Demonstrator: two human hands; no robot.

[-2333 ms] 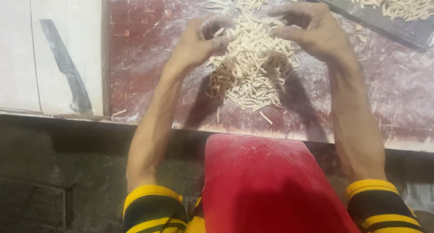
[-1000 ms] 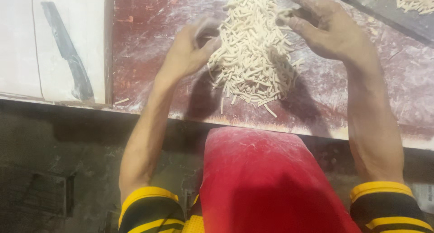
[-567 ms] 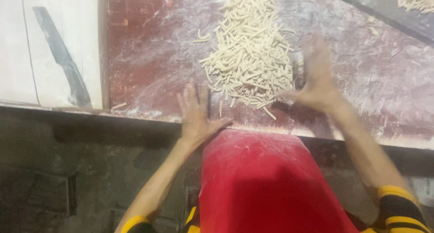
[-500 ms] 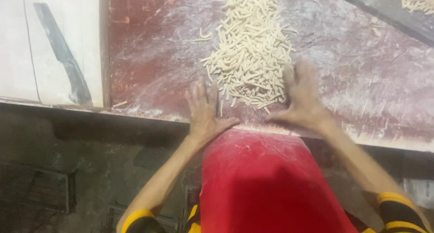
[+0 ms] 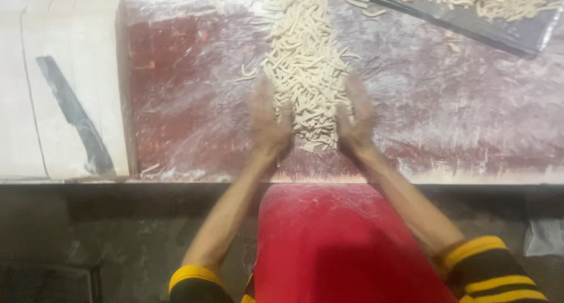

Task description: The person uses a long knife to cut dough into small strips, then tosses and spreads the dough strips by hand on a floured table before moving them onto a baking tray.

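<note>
While flanked by both hands, dough-strip pile, long axis away from the person.

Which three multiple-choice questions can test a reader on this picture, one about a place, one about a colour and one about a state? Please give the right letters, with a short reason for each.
1. Where does the knife lie?
A. on the pale board at the left
B. on the metal tray
C. inside the heap of dough strips

2. What colour is the floured worktop?
A. green
B. dark red
C. blue

3. How do the hands meet the heap of dough strips?
A. both are lifted high above it
B. only one is near it
C. the left hand and the right hand press against its near end, one on each side

Answers: 1 A, the dark blade rests on the pale board, far from the metal tray. 2 B, dark red shows through the flour. 3 C, both open hands flank the heap's near end.
</note>
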